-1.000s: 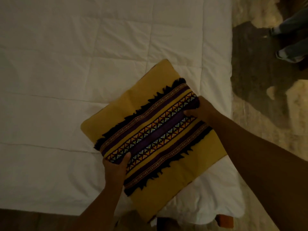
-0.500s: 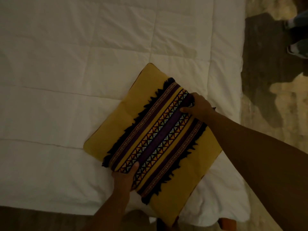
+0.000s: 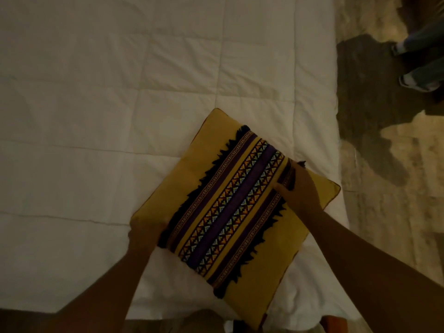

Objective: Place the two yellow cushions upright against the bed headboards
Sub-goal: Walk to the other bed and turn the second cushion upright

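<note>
The yellow cushion (image 3: 230,207) lies tilted on the near right part of the bed (image 3: 120,92), one corner pointing far, its near corner hanging just past the mattress edge. A woven band (image 3: 230,212) with dark fringe runs diagonally across its face. The left hand (image 3: 144,231) has hold of the left corner, its fingers wrapped under the edge so I cannot see them fully, though they look closed on the fabric. The right hand (image 3: 298,188) sits on the right side of the band, fingers (image 3: 281,186) curled and pinching the cover there.

It looks soft and light, plump enough to sag if carried by one corner, so opposite edges are the sensible hold, clear of the fringe, which could snag or pull. Two hands on the sides should keep it flat and easy to stand up.

Around it, only white quilted duvet. No headboard in view, and no second cushion either. On the right the mottled floor (image 3: 384,212), and far right somebody's feet (image 3: 415,80) standing by.
</note>
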`<state>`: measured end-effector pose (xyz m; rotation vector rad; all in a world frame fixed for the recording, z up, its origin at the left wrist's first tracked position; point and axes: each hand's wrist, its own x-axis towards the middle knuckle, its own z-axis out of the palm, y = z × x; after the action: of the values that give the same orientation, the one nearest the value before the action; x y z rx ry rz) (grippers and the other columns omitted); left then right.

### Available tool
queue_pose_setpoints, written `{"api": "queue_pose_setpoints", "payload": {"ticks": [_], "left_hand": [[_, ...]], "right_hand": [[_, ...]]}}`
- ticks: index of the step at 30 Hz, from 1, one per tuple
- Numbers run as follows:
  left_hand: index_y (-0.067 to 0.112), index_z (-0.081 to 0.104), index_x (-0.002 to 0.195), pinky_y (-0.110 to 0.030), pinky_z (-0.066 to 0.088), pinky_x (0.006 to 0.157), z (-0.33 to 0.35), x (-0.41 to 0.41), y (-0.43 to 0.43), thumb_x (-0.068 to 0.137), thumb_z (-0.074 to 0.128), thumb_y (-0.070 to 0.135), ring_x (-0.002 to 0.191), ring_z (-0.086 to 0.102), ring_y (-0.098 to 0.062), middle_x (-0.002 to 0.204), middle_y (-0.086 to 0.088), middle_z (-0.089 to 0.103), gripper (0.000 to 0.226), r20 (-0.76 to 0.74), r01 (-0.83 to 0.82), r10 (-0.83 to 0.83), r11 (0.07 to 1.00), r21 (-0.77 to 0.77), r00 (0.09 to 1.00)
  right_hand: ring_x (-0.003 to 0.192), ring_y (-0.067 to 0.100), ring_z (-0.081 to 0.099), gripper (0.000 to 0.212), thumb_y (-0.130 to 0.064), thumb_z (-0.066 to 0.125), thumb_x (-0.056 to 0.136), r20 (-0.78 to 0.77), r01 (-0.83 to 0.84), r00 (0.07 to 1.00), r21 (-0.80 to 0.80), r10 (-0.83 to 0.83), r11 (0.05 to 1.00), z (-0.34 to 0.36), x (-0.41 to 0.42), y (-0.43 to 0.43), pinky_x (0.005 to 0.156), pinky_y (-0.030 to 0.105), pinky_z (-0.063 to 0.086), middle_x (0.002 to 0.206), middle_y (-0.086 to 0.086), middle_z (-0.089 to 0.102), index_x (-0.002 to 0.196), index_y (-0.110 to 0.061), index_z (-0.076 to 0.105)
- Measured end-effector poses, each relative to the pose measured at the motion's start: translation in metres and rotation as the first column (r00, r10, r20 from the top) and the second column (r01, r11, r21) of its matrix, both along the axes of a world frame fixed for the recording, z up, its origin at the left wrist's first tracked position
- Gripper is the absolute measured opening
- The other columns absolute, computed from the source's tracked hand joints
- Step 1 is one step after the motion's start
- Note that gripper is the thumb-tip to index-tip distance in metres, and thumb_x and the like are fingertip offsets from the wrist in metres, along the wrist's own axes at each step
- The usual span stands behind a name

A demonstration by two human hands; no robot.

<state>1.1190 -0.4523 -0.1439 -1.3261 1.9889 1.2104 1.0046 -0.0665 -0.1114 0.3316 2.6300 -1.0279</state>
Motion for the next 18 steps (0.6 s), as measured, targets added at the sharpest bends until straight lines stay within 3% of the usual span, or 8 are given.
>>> {"api": "queue_pose_setpoints", "payload": {"ticks": [3, 6, 8, 14, 18], "left_hand": [[0.013, 0.017, 0.155, -0.053, 0.046, 0.102, 0.012, -0.039, -0.017, 0.070, 0.083, 0.048, 0.129, 0.049, -0.040, 0.147, -0.024, 0.044, 0.113, -0.036, 0.206, -0.209, 0.976, -0.076, 0.977], [0.018, 0.016, 0.155, -0.047, 0.047, 0.097, 0.019, -0.076, -0.020, 0.072, 0.080, 0.051, 0.124, 0.053, -0.037, 0.142, -0.020, 0.049, 0.109, -0.072, 0.405, -0.411, 0.911, -0.082, 0.909], [0.021, 0.017, 0.155, -0.046, 0.048, 0.095, 0.021, -0.099, -0.014, 0.072, 0.079, 0.052, 0.121, 0.055, -0.035, 0.139, -0.017, 0.050, 0.109, -0.097, 0.493, -0.497, 0.868, -0.066, 0.862], [0.020, 0.031, 0.150, -0.049, 0.049, 0.097, 0.009, -0.144, 0.014, 0.075, 0.078, 0.051, 0.119, 0.056, -0.032, 0.137, -0.013, 0.053, 0.094, -0.150, 0.641, -0.646, 0.762, -0.089, 0.748], [0.016, 0.037, 0.147, -0.047, 0.049, 0.097, -0.011, -0.158, 0.023, 0.073, 0.080, 0.049, 0.125, 0.052, -0.032, 0.144, -0.013, 0.048, 0.092, -0.116, 0.705, -0.719, 0.695, -0.142, 0.685]], "right_hand": [[0.126, 0.029, 0.050, 0.065, -0.042, 0.074, 0.081, 0.058, 0.051, 0.997, 0.106, -0.057, 0.993, -0.008, 0.029, 0.009, 0.103, 0.050, 0.045, 0.135, 0.008, 0.054, 0.136, -0.016, 0.050], [0.147, 0.029, 0.028, 0.087, -0.048, 0.070, 0.085, 0.156, 0.152, 0.971, 0.168, -0.179, 0.974, -0.019, 0.063, 0.016, 0.117, 0.049, 0.031, 0.160, 0.010, 0.029, 0.153, -0.012, 0.030], [0.150, 0.028, 0.021, 0.093, -0.048, 0.069, 0.086, 0.169, 0.229, 0.952, 0.167, -0.257, 0.959, -0.025, 0.084, 0.016, 0.120, 0.047, 0.025, 0.164, 0.009, 0.020, 0.156, -0.011, 0.022], [0.148, 0.028, 0.027, 0.098, -0.048, 0.071, 0.085, 0.231, 0.506, 0.833, 0.045, -0.502, 0.861, -0.040, 0.134, -0.002, 0.116, 0.047, 0.032, 0.163, 0.010, 0.024, 0.158, -0.012, 0.016], [0.138, 0.034, 0.042, 0.097, -0.045, 0.076, 0.081, 0.296, 0.677, 0.723, -0.123, -0.624, 0.726, -0.053, 0.158, -0.011, 0.108, 0.056, 0.043, 0.156, 0.011, 0.037, 0.156, -0.016, 0.022]]}}
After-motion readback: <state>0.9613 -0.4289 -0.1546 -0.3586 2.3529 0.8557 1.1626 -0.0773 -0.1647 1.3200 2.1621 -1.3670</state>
